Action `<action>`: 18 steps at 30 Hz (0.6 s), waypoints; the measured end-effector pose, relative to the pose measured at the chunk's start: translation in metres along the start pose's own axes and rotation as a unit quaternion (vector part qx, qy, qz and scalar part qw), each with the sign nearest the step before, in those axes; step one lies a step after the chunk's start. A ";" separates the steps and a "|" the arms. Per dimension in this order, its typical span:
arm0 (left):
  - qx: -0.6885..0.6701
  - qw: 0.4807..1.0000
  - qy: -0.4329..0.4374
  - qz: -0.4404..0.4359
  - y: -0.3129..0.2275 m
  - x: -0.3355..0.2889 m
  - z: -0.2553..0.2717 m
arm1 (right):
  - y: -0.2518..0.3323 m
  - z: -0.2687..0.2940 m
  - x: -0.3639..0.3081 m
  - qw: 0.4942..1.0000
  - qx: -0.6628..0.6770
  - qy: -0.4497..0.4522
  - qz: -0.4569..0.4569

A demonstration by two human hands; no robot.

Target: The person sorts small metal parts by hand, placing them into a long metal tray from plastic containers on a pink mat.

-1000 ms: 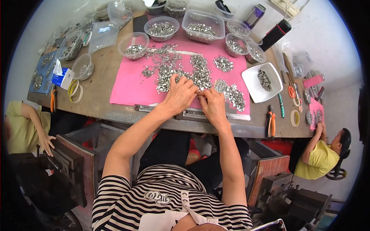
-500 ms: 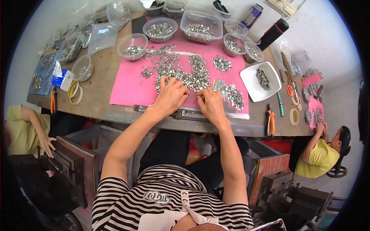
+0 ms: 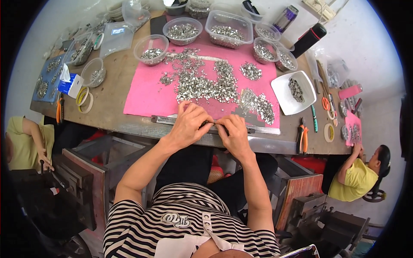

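Note:
My left hand (image 3: 192, 122) and my right hand (image 3: 233, 134) come together over a long dark metal bar (image 3: 160, 120) at the table's front edge. Their thumbs and fingers are pinched close to each other at the bar's middle; whatever is between the fingertips is too small to make out. Beyond my fingers, a large heap of small shiny metal pieces (image 3: 206, 86) is spread over a pink mat (image 3: 140, 94). Past my right hand lies a smaller pile of silvery pieces (image 3: 264, 109).
Clear tubs of metal pieces, including a rectangular tub (image 3: 229, 41), line the mat's far side. To the right are a white dish (image 3: 280, 92), orange-handled pliers (image 3: 304, 136) and a black flask (image 3: 309, 39). Tape rolls (image 3: 84, 101) lie left. Co-workers sit at both sides.
Both my hands have drawn back from the heap toward me, down onto the bar, and their fingertips are closer together. The left co-worker's hand has moved lower.

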State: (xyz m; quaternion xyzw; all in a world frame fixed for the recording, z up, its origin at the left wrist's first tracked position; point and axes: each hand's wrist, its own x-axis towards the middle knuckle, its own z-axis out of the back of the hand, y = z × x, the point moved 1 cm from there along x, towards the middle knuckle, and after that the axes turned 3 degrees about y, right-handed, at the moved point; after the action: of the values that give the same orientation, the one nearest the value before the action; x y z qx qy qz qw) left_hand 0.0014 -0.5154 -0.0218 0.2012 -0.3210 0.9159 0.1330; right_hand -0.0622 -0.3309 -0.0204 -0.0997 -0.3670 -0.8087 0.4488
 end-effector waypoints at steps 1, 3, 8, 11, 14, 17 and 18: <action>0.000 1.000 0.000 0.000 0.000 0.000 -0.001 | -0.003 0.001 0.001 1.000 0.000 0.000 0.000; 0.003 1.000 0.002 0.002 0.000 -0.001 -0.003 | -0.012 0.003 0.007 0.999 -0.013 -0.021 -0.043; -0.011 1.000 0.003 0.003 0.000 -0.002 -0.006 | -0.028 -0.001 0.021 0.993 -0.084 0.013 -0.077; -0.011 1.000 0.005 0.006 -0.001 -0.002 -0.006 | -0.028 -0.002 0.020 0.993 -0.097 0.010 -0.070; -0.015 1.000 0.002 0.004 0.002 -0.004 -0.006 | -0.017 0.005 0.013 0.996 -0.060 -0.011 -0.062; -0.032 0.999 -0.012 0.006 0.005 -0.004 -0.009 | -0.006 0.010 0.001 0.996 0.001 0.005 -0.087; -0.040 0.999 -0.022 0.012 0.005 -0.005 -0.009 | -0.005 0.009 -0.003 0.997 0.004 0.006 -0.079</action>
State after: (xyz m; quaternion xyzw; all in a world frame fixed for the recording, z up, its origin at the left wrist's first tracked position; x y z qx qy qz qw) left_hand 0.0011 -0.5133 -0.0332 0.2118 -0.3631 0.8990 0.1227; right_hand -0.0659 -0.3214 -0.0181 -0.0631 -0.3744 -0.8407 0.3860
